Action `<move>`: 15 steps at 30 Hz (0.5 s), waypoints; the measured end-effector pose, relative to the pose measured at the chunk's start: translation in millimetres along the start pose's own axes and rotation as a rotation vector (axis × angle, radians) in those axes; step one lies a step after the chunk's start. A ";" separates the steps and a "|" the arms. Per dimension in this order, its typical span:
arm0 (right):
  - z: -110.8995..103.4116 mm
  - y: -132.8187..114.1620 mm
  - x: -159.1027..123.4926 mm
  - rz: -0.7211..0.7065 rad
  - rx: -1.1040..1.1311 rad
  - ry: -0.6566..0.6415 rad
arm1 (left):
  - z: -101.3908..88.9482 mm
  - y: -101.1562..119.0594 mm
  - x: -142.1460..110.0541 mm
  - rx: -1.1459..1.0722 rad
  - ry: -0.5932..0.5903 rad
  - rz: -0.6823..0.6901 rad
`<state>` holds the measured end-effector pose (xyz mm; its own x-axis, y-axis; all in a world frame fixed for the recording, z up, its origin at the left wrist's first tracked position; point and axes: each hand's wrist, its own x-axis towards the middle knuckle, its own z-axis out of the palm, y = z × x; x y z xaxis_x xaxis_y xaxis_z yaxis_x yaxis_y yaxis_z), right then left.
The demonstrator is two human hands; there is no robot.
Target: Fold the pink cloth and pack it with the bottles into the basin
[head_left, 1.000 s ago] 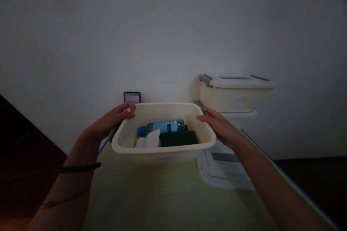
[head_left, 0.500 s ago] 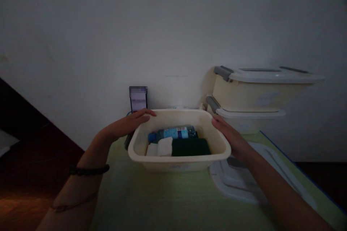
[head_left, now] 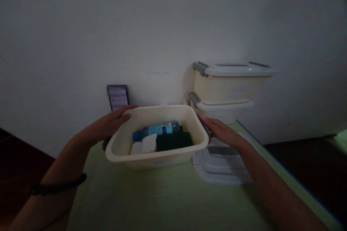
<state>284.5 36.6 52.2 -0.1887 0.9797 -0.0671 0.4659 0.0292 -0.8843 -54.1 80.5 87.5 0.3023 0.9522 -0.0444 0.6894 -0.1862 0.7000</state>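
My left fingers (head_left: 126,116) are curving part-closed over the tub's rim; my right fingers (head_left: 207,121) are half-curling against its side by the grey latch (head_left: 204,125). By holding opposite sides, I'm probably keeping the cream tub (head_left: 162,161) balanced. It's sitting over the green table (head_left: 151,195), contact underneath unclear. Its walls are containing a lying bottle (head_left: 159,129), a dark green item (head_left: 173,141) and white pieces (head_left: 149,143). Beyond, a loose lid (head_left: 225,175) is lying flat, seemingly leaving the tub's top open.
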 end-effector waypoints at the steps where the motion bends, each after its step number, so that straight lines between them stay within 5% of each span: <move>1: -6.7 0.5 -3.2 0.001 -0.039 -0.036 | -0.2 0.0 0.8 0.027 0.009 -0.004; 5: -33.4 4.4 -20.5 -0.006 -0.190 -0.203 | -0.4 1.6 1.4 0.029 0.033 -0.024; 7: -39.1 8.6 -26.7 0.051 -0.441 -0.286 | 0.1 2.2 0.8 0.015 0.039 -0.019; 10: -30.8 14.6 -27.0 0.164 -0.787 -0.333 | 0.8 0.7 0.7 0.008 0.046 -0.016; 15: 1.2 13.0 -24.9 0.170 -0.999 -0.267 | -0.6 -1.1 -1.3 -0.041 -0.004 -0.013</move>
<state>294.3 12.4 41.8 -0.1818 0.9144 -0.3618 0.9833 0.1647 -0.0780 -55.6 79.5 87.3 0.2960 0.9535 -0.0560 0.6657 -0.1639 0.7280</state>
